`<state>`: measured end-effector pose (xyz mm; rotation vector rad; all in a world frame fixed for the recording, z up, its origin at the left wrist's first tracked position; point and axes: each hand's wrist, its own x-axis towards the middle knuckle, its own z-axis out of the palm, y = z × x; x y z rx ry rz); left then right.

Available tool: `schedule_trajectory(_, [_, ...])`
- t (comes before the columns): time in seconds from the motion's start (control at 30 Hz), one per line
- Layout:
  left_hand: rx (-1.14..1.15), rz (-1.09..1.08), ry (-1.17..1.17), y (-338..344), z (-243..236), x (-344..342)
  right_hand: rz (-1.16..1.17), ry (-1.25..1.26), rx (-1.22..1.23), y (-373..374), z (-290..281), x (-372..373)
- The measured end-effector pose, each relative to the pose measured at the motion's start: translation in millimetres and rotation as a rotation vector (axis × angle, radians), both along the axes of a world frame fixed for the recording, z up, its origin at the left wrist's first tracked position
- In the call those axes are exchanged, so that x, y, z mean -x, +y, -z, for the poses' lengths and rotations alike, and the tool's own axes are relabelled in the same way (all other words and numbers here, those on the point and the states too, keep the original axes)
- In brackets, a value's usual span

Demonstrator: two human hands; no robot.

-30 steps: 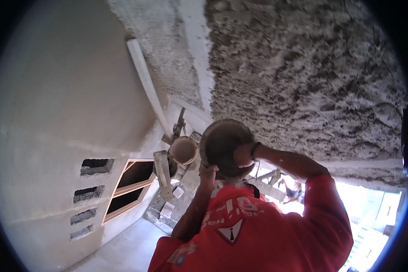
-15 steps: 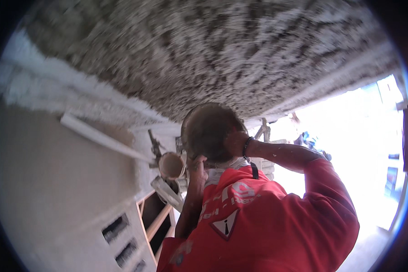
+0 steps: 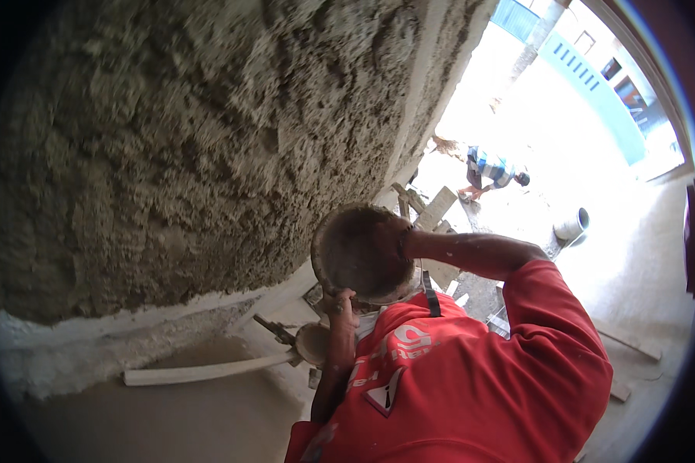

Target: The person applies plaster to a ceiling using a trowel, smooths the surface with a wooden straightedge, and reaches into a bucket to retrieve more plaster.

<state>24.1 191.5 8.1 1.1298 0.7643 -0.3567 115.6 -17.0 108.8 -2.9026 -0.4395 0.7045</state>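
A round, mortar-smeared bowl [image 3: 357, 258] is held up in front of my chest, its dark inside facing me. My left hand [image 3: 343, 305] grips its lower left rim, thumb showing on the near side and the other fingers mostly hidden. My right hand [image 3: 394, 238] reaches into the bowl at the upper right. Shadow hides its fingers and anything they may hold. Beyond the bowl rises a wall [image 3: 185, 147] covered in rough, wet-looking grey mortar.
Below left are another round container [image 3: 312, 343] and a long pale board [image 3: 208, 370]. Wood pieces [image 3: 436, 208] lie past the bowl. In the bright area at upper right a person [image 3: 493, 170] bends over, with a bucket [image 3: 572, 224] nearby.
My view has turned, so the mortar wall now sits at left and the bright outdoor area shows more. My left hand still holds the bowl, and my right hand stays inside it.
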Motion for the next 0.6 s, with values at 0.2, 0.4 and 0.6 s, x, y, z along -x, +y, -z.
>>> schedule_trajectory(0.2, [-0.011,0.171,0.027,-34,-4,-22,-0.116,0.184,0.055,-43,32,44])
schedule_trajectory(0.4, [-0.140,0.293,0.071,-95,-45,-38,-0.234,0.098,-0.095,-106,17,31])
schedule_trajectory(0.6, [-0.041,0.304,0.062,-145,-9,-42,0.040,-0.054,0.067,-172,-35,2])
